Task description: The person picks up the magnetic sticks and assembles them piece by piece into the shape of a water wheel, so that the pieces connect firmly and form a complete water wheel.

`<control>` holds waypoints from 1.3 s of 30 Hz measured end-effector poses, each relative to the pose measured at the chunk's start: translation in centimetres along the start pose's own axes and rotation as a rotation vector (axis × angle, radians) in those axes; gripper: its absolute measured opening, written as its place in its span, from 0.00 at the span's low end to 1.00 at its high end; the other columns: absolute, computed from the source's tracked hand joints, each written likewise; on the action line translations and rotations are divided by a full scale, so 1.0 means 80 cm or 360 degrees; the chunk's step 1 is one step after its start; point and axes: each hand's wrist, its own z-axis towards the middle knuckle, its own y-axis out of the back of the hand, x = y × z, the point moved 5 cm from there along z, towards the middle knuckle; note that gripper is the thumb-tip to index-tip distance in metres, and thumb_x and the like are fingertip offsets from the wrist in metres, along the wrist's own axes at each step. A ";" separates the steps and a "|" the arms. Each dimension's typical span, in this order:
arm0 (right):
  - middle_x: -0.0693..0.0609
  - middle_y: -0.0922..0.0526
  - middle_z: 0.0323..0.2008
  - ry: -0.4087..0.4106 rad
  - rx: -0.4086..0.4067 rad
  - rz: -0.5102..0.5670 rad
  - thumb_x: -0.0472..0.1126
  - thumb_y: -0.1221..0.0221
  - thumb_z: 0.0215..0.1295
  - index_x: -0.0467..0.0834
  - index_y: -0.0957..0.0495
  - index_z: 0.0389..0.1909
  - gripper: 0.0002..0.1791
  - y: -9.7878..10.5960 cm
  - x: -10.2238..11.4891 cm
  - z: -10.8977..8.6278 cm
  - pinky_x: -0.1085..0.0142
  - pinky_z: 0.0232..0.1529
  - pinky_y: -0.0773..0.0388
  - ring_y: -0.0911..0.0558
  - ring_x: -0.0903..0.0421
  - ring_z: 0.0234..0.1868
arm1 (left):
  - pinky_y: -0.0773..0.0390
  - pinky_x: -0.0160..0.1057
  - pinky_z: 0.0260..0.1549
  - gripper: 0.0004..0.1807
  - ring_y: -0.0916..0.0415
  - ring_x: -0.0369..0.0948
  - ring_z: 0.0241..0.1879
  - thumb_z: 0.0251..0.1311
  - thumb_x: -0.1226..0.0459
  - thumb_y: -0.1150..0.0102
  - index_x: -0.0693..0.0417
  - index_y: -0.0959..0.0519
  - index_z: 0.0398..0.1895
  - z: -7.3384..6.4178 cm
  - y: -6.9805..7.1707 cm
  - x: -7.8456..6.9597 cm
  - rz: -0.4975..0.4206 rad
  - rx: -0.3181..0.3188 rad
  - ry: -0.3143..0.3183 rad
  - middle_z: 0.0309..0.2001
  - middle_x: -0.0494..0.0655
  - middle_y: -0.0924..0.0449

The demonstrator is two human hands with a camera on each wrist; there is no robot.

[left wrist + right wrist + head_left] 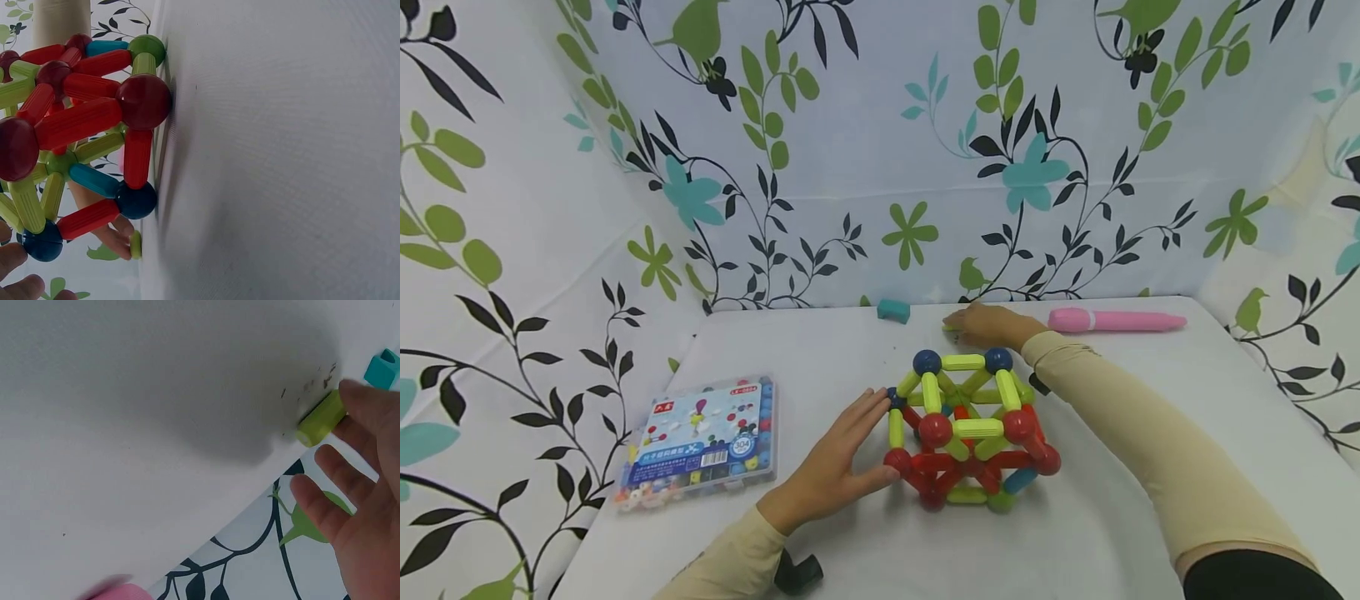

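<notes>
A ball-and-stick construction [936, 429] stands on the white table, made of red and blue balls joined by yellow-green and red sticks, plus a few blue ones. My left hand [838, 467] is at its left side, fingers extended, the fingertips by a dark blue ball [42, 242]. Behind the construction, near the table's far edge, my right hand [988, 325] pinches a short yellow-green stick [322, 419] that lies on the table. The hand mostly covers this stick in the head view. Close to those fingertips sits a teal block [382, 369] with a hole in its end.
At the left lies a clear plastic box [765, 475] of colourful pieces with a printed cover. A pink pen-shaped object [1120, 321] lies along the far right edge. A dark object [797, 573] rests by the left sleeve. Patterned cloth [820, 192] hangs behind the table.
</notes>
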 end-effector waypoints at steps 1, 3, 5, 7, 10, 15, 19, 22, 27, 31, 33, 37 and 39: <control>0.44 0.16 0.58 -0.0011 -0.0012 -0.0037 0.39 0.43 0.74 0.43 0.24 0.66 0.21 0.000 -0.001 0.001 0.47 0.63 0.24 0.19 0.41 0.58 | 0.35 0.62 0.68 0.46 0.54 0.48 0.81 0.64 0.46 0.34 0.44 0.44 0.81 0.000 0.000 0.000 0.0004 -0.0001 0.0002 0.81 0.39 0.49; 0.47 0.13 0.49 -0.0032 -0.0038 -0.0088 0.39 0.41 0.73 0.44 0.19 0.60 0.17 -0.001 -0.004 0.002 0.50 0.58 0.20 0.17 0.46 0.50 | 0.36 0.61 0.69 0.47 0.55 0.47 0.81 0.64 0.47 0.34 0.44 0.45 0.81 0.000 -0.001 0.000 0.0003 0.0004 0.0008 0.81 0.38 0.50; 0.49 0.12 0.46 -0.0068 -0.0029 -0.0108 0.39 0.40 0.72 0.47 0.17 0.57 0.14 -0.004 -0.008 0.001 0.52 0.55 0.18 0.16 0.49 0.47 | 0.37 0.61 0.69 0.47 0.55 0.46 0.81 0.64 0.47 0.34 0.44 0.45 0.81 0.001 -0.001 0.001 0.0007 0.0007 0.0008 0.81 0.39 0.50; 0.49 0.12 0.48 -0.0120 -0.0012 -0.0079 0.41 0.39 0.72 0.49 0.17 0.58 0.15 -0.007 -0.012 -0.002 0.51 0.56 0.18 0.15 0.49 0.49 | 0.38 0.60 0.70 0.47 0.56 0.45 0.81 0.64 0.48 0.34 0.45 0.45 0.81 0.001 -0.002 0.002 0.0006 0.0012 0.0007 0.82 0.40 0.50; 0.47 0.13 0.52 -0.0166 0.0008 -0.0039 0.42 0.39 0.72 0.51 0.18 0.60 0.18 -0.006 -0.015 -0.012 0.48 0.57 0.19 0.16 0.47 0.53 | 0.39 0.59 0.71 0.47 0.55 0.45 0.81 0.63 0.48 0.33 0.46 0.45 0.81 0.003 -0.001 0.001 0.0007 0.0018 0.0007 0.82 0.42 0.51; 0.46 0.13 0.52 -0.0173 -0.0112 0.0155 0.40 0.38 0.71 0.45 0.19 0.62 0.19 0.017 -0.019 -0.041 0.49 0.55 0.18 0.16 0.47 0.51 | 0.36 0.60 0.69 0.47 0.52 0.49 0.80 0.63 0.48 0.33 0.47 0.44 0.81 0.006 0.000 -0.004 0.0013 0.0022 0.0006 0.82 0.45 0.51; 0.47 0.13 0.45 -0.0112 -0.0308 0.0313 0.37 0.36 0.69 0.40 0.17 0.57 0.17 0.067 -0.009 -0.066 0.55 0.47 0.16 0.16 0.51 0.44 | 0.36 0.60 0.69 0.47 0.52 0.50 0.80 0.64 0.47 0.34 0.47 0.44 0.81 0.007 -0.002 -0.004 -0.0006 0.0035 0.0032 0.82 0.46 0.50; 0.49 0.13 0.40 0.0004 -0.0469 0.0306 0.37 0.36 0.68 0.40 0.15 0.50 0.12 0.118 0.016 -0.084 0.58 0.42 0.17 0.17 0.54 0.38 | 0.35 0.60 0.69 0.46 0.51 0.49 0.80 0.64 0.47 0.34 0.46 0.44 0.81 0.006 -0.002 -0.003 -0.0019 0.0034 0.0050 0.82 0.47 0.50; 0.49 0.13 0.41 0.0355 -0.0667 0.0186 0.36 0.35 0.67 0.40 0.14 0.50 0.12 0.194 0.097 -0.113 0.59 0.44 0.17 0.17 0.54 0.40 | 0.34 0.61 0.67 0.47 0.50 0.50 0.79 0.63 0.48 0.34 0.46 0.44 0.81 0.003 -0.001 -0.002 -0.0031 0.0026 0.0049 0.81 0.47 0.50; 0.52 0.12 0.41 0.0638 -0.0620 0.0045 0.39 0.33 0.66 0.43 0.13 0.49 0.12 0.217 0.188 -0.133 0.63 0.43 0.17 0.16 0.56 0.40 | 0.36 0.61 0.69 0.48 0.51 0.48 0.80 0.63 0.47 0.34 0.44 0.46 0.82 0.003 -0.001 0.001 -0.0066 0.0045 0.0077 0.82 0.42 0.52; 0.53 0.12 0.40 0.0750 -0.0511 -0.0057 0.40 0.32 0.66 0.46 0.13 0.49 0.12 0.213 0.231 -0.139 0.67 0.43 0.17 0.16 0.57 0.40 | 0.38 0.60 0.70 0.49 0.52 0.46 0.80 0.64 0.46 0.34 0.40 0.48 0.82 0.003 -0.002 0.002 -0.0094 0.0060 0.0095 0.82 0.39 0.54; 0.56 0.11 0.39 0.0848 -0.0226 -0.0367 0.46 0.30 0.64 0.50 0.13 0.51 0.15 0.192 0.292 -0.146 0.71 0.43 0.18 0.16 0.59 0.40 | 0.39 0.59 0.72 0.49 0.53 0.44 0.80 0.64 0.46 0.33 0.34 0.50 0.82 0.004 -0.002 0.003 -0.0117 0.0066 0.0074 0.82 0.36 0.55; 0.58 0.11 0.41 0.0834 -0.0107 -0.0498 0.50 0.27 0.61 0.52 0.14 0.53 0.19 0.183 0.307 -0.149 0.72 0.45 0.18 0.15 0.60 0.42 | 0.39 0.59 0.72 0.49 0.53 0.43 0.80 0.64 0.46 0.33 0.32 0.50 0.82 0.005 -0.003 0.003 -0.0112 0.0066 0.0054 0.82 0.35 0.55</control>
